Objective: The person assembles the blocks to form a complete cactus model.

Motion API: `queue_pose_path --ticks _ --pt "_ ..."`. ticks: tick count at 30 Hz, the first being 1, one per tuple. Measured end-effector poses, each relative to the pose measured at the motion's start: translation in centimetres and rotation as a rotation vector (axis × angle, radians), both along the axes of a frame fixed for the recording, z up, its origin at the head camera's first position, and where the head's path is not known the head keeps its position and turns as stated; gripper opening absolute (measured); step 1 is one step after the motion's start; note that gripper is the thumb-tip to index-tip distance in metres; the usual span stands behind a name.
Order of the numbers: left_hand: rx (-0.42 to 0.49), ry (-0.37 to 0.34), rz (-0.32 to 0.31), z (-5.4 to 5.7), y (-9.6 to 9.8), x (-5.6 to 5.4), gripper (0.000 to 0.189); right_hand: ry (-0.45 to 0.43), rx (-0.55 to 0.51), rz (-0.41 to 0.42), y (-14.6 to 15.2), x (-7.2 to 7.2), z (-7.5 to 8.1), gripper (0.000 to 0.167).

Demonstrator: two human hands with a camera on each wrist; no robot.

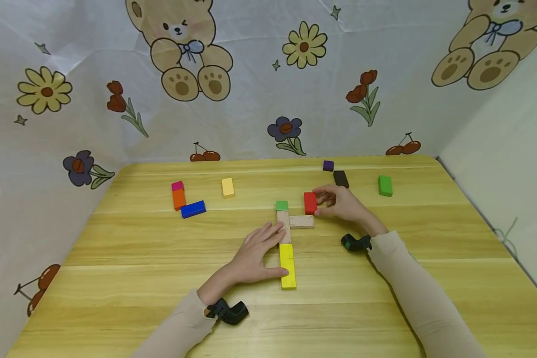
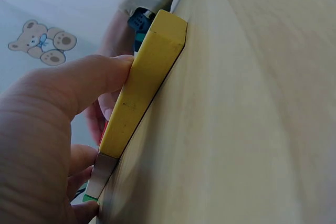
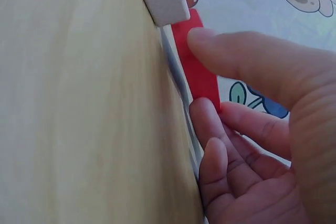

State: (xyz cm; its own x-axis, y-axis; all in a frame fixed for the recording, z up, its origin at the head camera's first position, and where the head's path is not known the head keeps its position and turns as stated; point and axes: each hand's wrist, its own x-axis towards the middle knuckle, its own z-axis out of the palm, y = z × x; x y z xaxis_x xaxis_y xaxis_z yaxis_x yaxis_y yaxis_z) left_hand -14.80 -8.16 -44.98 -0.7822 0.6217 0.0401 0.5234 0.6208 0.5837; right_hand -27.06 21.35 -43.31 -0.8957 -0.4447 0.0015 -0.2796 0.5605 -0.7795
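Note:
My right hand pinches a red block between thumb and fingers, close behind the outer end of a short plain wooden block. In the right wrist view the thumb lies on one face of the red block and fingertips touch its end. With fingers spread, my left hand rests along a straight row. Its thumb touches the long yellow block and its fingertips reach a plain wooden block. A small green block tops that row. The short plain block sticks out rightward from it.
Left on the wooden table lie magenta, orange and blue blocks, with a pale yellow block nearby. Purple, black and green blocks lie at the back right. A printed cloth hangs behind.

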Motion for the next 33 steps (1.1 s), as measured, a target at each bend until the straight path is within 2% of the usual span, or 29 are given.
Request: queue_pose_path --ticks 12,19,33 --pt "0.016 -0.001 -0.007 0.32 0.02 0.06 0.093 0.088 -0.016 0.045 0.0 0.2 -0.32 0.06" --pt "0.016 -0.004 -0.009 0.32 0.01 0.02 0.092 0.042 -0.005 0.039 -0.01 0.31 -0.17 0.062" --pt "0.01 -0.01 -0.006 0.33 0.03 0.08 0.093 0.065 0.016 0.046 0.04 0.17 -0.45 0.062"
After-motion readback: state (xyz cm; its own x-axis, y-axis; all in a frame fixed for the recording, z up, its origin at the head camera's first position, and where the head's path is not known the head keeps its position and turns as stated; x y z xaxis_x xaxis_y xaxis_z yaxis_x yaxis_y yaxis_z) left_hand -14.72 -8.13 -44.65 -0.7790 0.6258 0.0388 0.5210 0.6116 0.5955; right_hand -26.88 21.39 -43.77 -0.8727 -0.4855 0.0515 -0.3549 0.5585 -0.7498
